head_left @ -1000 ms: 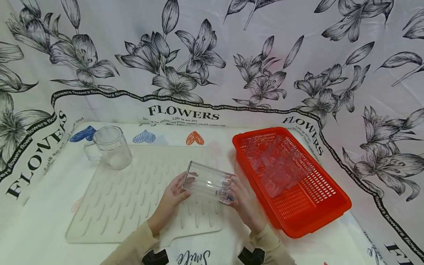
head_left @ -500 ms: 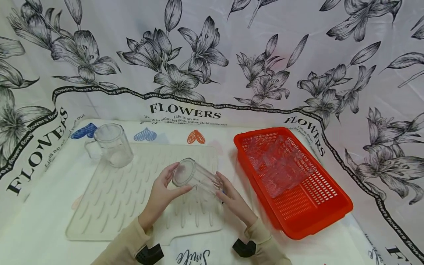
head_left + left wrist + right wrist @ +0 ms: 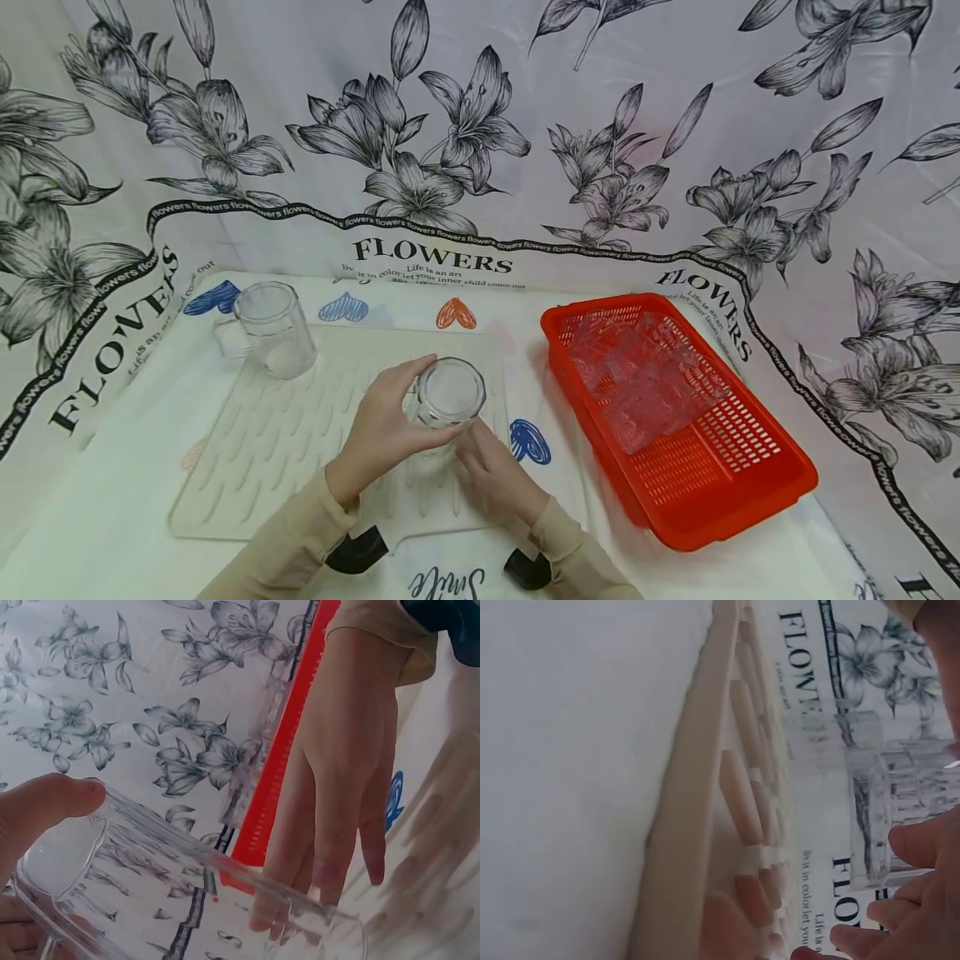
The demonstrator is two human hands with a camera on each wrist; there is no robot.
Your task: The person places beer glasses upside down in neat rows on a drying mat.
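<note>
My left hand (image 3: 390, 417) holds a clear glass mug (image 3: 452, 390) near its thick round end, which faces up toward the head camera. In the left wrist view the left thumb presses on the side of this mug (image 3: 172, 862). My right hand (image 3: 495, 471) is close to the mug's lower end, with fingers fairly straight; in the left wrist view its fingers (image 3: 337, 825) point down beside and behind the glass. Contact there is hard to tell. Beneath both hands lies a cream ridged drying mat (image 3: 300, 450). Another glass mug (image 3: 277, 329) stands on the mat's back left corner.
At the right stands a red plastic basket (image 3: 720, 537) containing clear, patterned glass or plastic pieces (image 3: 645, 379). A white printed cloth (image 3: 112, 483) covers the table, and a flower-patterned sheet (image 3: 337, 183) rises behind it.
The held mug has turned from lying sideways to its round end facing up. My right hand has left its grip on the far end and moved left and lower, under the mug.
</note>
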